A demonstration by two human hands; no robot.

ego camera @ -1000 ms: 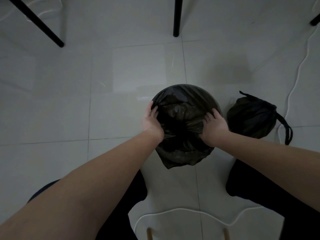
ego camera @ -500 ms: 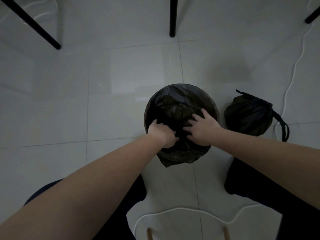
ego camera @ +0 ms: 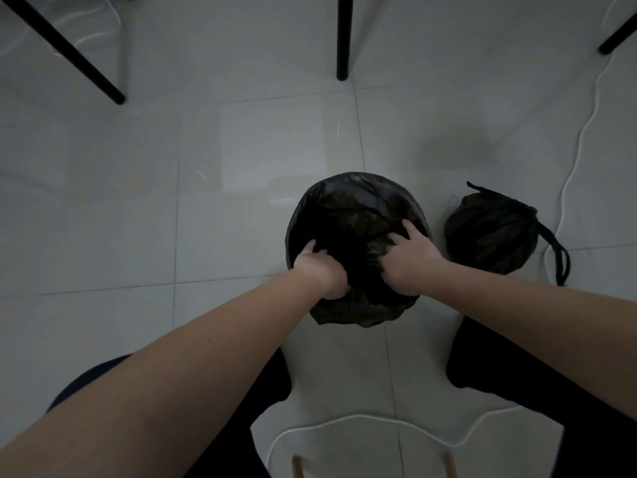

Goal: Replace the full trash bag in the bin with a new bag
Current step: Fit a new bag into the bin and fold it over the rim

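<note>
Floor: pale glossy tiles (ego camera: 241,236) in dim light; everything here stands on the floor.
Nearest: a white cable (ego camera: 362,420) loops across the tiles between the person's dark-clothed legs, above two wooden legs (ego camera: 296,465) at the bottom edge.
Arms: both bare forearms reach forward and down and meet at the mouth of the bin.
Left hand: the left hand (ego camera: 319,272) is at the near-left rim, fingers curled over the edge and gripping the black film there.
Right hand: the right hand (ego camera: 412,255) lies on the near-right of the mouth, upper fingers part spread and lower ones dug into the plastic, holding a bunch of it.
New bag: the new bag (ego camera: 351,201) is already in the bin, directly under both hands. Its film is stretched over the far rim, and a slack skirt hangs down the near side.
Bin: it is covered by the film, so only its round outline shows.
Why held so: the hands probably bracket the near rim to seat the liner and push it down inside, since the far edge already looks hooked on.
Full bag: the full bag (ego camera: 489,229) sits just beside the bin on the right, clear of both hands. It is tied shut, with its drawstring loops (ego camera: 556,257) trailing on the tiles, and looks set aside so that it does not get in the way.
Farthest: three black furniture legs, one at (ego camera: 341,36), stand well apart from the work.
</note>
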